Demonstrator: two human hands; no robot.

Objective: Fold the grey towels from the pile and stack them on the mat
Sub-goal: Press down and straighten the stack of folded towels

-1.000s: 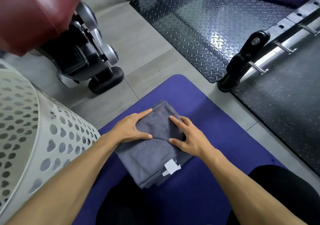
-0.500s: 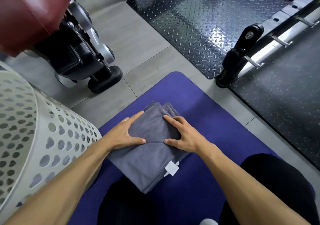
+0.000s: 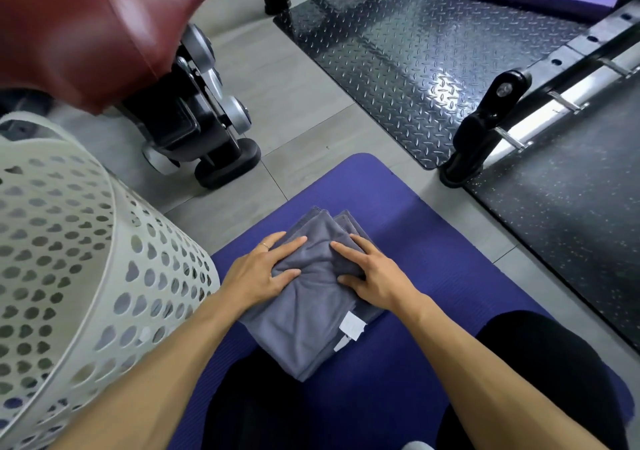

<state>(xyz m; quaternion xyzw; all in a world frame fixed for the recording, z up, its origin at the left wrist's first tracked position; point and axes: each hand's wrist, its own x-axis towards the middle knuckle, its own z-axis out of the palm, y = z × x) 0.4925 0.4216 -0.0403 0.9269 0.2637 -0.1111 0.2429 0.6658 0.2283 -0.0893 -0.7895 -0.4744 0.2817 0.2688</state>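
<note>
Here, hands (image 3: 313, 278) pressing towels (image 3: 311, 318) (long axis diagonal)

A white perforated laundry basket (image 3: 79, 276) stands at the left on the grey tiled floor (image 3: 294, 103). Behind it, a dark red padded seat (image 3: 86, 24) overhangs black and silver gym equipment (image 3: 201, 127). A black diamond-plate sheet (image 3: 415, 58) lies beyond, a speckled black rubber mat (image 3: 571, 207) and a black frame foot (image 3: 485, 131) to the right.

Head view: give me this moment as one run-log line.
left hand: flat on grey towels | right hand: flat on same stack | stack: on purple mat | white basket: beside mat
</note>
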